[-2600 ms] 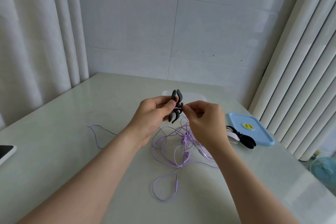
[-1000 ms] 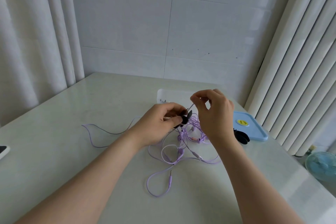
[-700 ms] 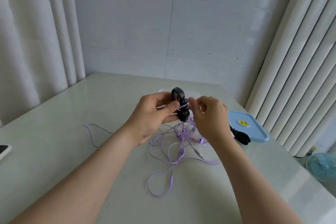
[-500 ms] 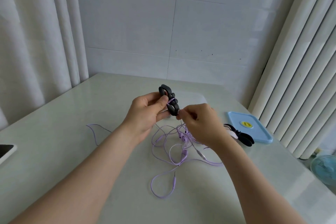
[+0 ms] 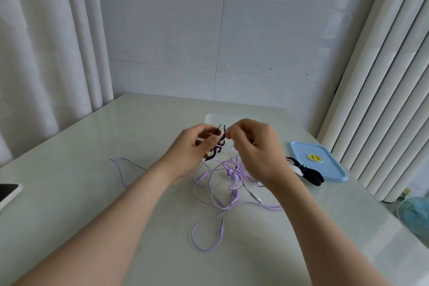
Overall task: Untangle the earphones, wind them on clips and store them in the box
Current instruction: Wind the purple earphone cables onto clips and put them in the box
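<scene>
Purple earphones (image 5: 228, 187) lie in a loose tangle on the pale table, their plug (image 5: 222, 227) nearest me. My left hand (image 5: 193, 150) grips a black winding clip (image 5: 217, 146) held above the table. My right hand (image 5: 254, 146) pinches the purple cable right at the top of that clip. A clear box (image 5: 216, 118) stands just behind my hands, mostly hidden by them.
A blue lid (image 5: 316, 160) lies at the right with black and white clips (image 5: 306, 173) in front of it. A phone (image 5: 8, 193) sits at the left table edge. Curtains hang on both sides; a small fan (image 5: 415, 213) stands below at the right.
My right hand has come up from below the clip to its top, still pinching the cable. The left hand has turned the clip edge-on and lowered it slightly.
</scene>
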The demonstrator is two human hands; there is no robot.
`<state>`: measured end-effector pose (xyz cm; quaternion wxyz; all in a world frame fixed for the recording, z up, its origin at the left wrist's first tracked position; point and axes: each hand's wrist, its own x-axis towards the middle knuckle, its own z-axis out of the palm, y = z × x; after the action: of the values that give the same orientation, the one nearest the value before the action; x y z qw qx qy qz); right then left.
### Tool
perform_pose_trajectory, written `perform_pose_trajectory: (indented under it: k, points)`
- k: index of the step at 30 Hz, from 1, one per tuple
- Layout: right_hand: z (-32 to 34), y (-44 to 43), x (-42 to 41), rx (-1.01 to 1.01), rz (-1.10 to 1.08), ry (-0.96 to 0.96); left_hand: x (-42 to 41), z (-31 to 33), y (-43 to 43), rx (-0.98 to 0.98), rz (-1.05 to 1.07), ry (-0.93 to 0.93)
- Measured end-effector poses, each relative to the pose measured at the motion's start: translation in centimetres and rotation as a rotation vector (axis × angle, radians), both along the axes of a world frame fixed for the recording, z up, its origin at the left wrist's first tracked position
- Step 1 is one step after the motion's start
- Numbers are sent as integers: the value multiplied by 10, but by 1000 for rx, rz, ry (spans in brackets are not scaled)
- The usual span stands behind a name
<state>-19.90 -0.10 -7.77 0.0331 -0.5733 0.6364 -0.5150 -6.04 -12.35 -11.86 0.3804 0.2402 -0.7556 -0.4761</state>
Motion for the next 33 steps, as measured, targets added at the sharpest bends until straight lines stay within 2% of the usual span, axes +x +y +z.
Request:
perform_pose_trajectory:
  k: [2, 6, 9, 12, 15, 19, 24, 29, 31, 33]
  points:
    - [1, -3, -8, -56, -111, -32, 0, 4, 5, 55, -99, 8]
    - [-5, -5, -21, -88, -255, 76, -3, 8, 13, 84, -208, -24]
    - [-11, -6, -26, 31, -396, 175, -3, 9, 16, 104, -251, -26]
    - [-15, -8, -29, 140, -468, 191, -1, 11, 16, 86, -238, 25]
    - [-20, -11, -31, 219, -413, 176, -1, 14, 16, 172, -209, 149]
    - [-22, -9, -25, 342, -194, 256, 0, 15, 14, 324, -116, 299]
    - [-18, -4, -11, 273, 39, 371, 4, 17, 10, 493, -51, 340]
    - [-18, -1, -3, 229, 87, 412, 2, 21, 8, 634, -40, 413]
    - [-13, 3, 2, 194, 83, 374, 3, 18, 2, 516, 50, 390]
    - [-8, 5, 8, 127, 70, 279, 6, 14, -1, 250, 148, 241]
